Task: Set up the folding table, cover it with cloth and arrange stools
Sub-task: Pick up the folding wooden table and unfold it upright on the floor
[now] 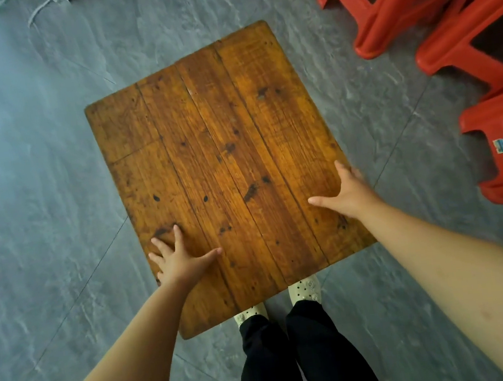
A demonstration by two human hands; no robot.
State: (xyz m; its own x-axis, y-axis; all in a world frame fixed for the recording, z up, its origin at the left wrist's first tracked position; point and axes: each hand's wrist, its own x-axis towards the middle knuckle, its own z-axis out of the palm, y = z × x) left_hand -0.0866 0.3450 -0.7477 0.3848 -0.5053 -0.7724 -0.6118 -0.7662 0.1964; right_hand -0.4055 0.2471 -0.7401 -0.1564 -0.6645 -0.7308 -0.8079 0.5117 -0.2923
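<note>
my left hand (180, 256) and right hand (345, 193) lie spread flat, gripping nothing, on the folding table (218, 150); uneven pressing could tip it toward the stools (500, 145) beyond my right hand.

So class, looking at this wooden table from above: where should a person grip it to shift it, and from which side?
Grip the wooden table top by its two long side edges near the close end, coming from the short end by the feet. The top is a flat slab without handles; the left hand and right hand already rest there.
</note>
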